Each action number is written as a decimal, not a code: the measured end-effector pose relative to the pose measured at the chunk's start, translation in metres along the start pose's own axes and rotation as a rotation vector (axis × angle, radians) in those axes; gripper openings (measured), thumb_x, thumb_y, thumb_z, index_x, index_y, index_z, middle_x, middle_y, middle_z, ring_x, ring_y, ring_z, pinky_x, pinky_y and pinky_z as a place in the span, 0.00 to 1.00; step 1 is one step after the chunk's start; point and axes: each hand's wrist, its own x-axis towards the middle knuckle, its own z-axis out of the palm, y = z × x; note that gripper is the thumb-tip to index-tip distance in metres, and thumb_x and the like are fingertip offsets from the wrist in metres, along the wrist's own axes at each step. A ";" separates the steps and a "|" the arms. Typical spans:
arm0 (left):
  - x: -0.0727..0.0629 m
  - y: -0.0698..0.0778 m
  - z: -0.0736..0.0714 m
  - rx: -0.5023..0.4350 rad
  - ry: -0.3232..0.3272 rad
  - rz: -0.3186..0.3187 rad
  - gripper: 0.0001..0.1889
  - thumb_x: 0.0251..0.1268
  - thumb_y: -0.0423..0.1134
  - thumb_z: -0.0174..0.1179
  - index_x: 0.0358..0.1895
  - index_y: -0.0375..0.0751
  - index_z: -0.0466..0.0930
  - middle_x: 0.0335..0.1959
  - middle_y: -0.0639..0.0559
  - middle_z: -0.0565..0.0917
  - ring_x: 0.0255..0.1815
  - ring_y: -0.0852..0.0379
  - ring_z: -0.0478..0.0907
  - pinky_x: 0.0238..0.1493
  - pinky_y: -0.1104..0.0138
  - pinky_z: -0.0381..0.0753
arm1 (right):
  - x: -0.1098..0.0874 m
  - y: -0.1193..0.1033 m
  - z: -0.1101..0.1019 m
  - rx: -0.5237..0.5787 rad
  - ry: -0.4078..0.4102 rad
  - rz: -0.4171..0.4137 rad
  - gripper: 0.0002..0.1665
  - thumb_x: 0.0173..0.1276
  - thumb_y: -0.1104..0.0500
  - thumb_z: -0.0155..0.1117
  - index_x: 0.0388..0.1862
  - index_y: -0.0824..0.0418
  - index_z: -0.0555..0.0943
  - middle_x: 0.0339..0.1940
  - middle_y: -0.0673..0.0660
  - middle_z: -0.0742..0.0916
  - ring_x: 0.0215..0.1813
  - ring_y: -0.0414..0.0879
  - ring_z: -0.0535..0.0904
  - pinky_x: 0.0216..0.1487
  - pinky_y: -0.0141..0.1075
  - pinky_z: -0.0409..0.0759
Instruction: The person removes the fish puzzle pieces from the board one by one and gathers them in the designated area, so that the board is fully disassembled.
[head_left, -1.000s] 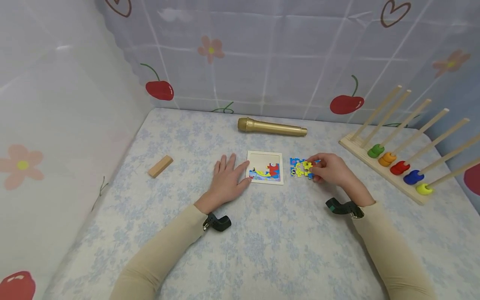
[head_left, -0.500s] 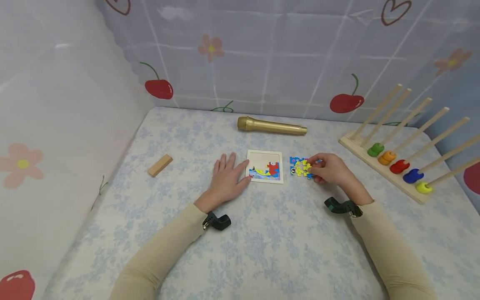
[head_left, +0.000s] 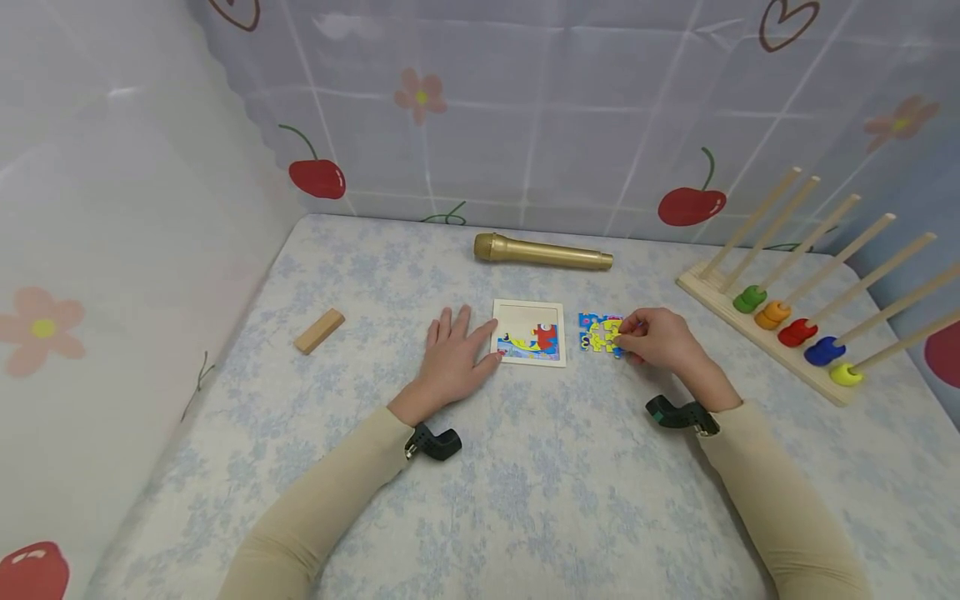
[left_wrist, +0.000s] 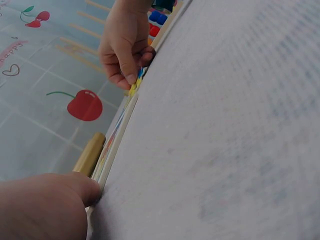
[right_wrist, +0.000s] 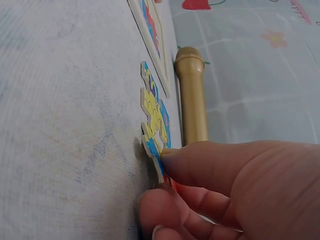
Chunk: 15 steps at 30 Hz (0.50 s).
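Observation:
Several joined puzzle pieces (head_left: 595, 335), blue and yellow, lie on the table right of a square wooden puzzle tray (head_left: 530, 362). My right hand (head_left: 657, 337) pinches a puzzle piece (right_wrist: 152, 146) at the right end of this cluster. In the right wrist view the thumb lies on the piece's face, and curled fingers sit at its edge, partly covering it. With fingers spread, my left hand (head_left: 454, 358) rests on the table, its thumb and index fingertips touching the tray's left rim. Inside the tray, several coloured pieces fill the lower part, and bare wood shows above them.
A gold toy microphone (head_left: 543, 252) lies behind the tray. At the right stands a wooden peg rack (head_left: 765, 333) with tall pegs and coloured rings. A small wooden block (head_left: 319, 331) lies at the left. Printed curtains hang behind and beside the table.
The pinched piece has shifted slightly left, and the gap among the loose pieces has narrowed. My right fingers now cover less of the cluster. The left hand and tray stay put.

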 end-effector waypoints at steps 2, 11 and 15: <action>0.000 0.000 0.000 0.000 0.001 0.001 0.30 0.76 0.52 0.53 0.78 0.51 0.66 0.83 0.32 0.50 0.84 0.28 0.37 0.81 0.38 0.40 | 0.000 0.001 0.000 -0.014 0.004 -0.008 0.14 0.69 0.57 0.67 0.44 0.68 0.80 0.27 0.56 0.84 0.24 0.42 0.79 0.29 0.34 0.75; -0.001 0.000 0.000 -0.003 0.001 -0.007 0.30 0.76 0.52 0.52 0.78 0.51 0.66 0.83 0.32 0.50 0.84 0.29 0.37 0.81 0.38 0.40 | 0.002 0.001 0.002 -0.051 0.017 -0.041 0.13 0.69 0.59 0.67 0.44 0.68 0.82 0.28 0.58 0.84 0.23 0.43 0.78 0.28 0.34 0.74; 0.000 0.000 0.001 0.000 -0.002 -0.010 0.30 0.76 0.53 0.52 0.78 0.52 0.66 0.83 0.33 0.50 0.84 0.29 0.36 0.81 0.38 0.40 | 0.002 0.001 0.002 -0.061 0.014 -0.042 0.12 0.69 0.59 0.67 0.44 0.68 0.82 0.28 0.58 0.83 0.23 0.43 0.78 0.28 0.34 0.74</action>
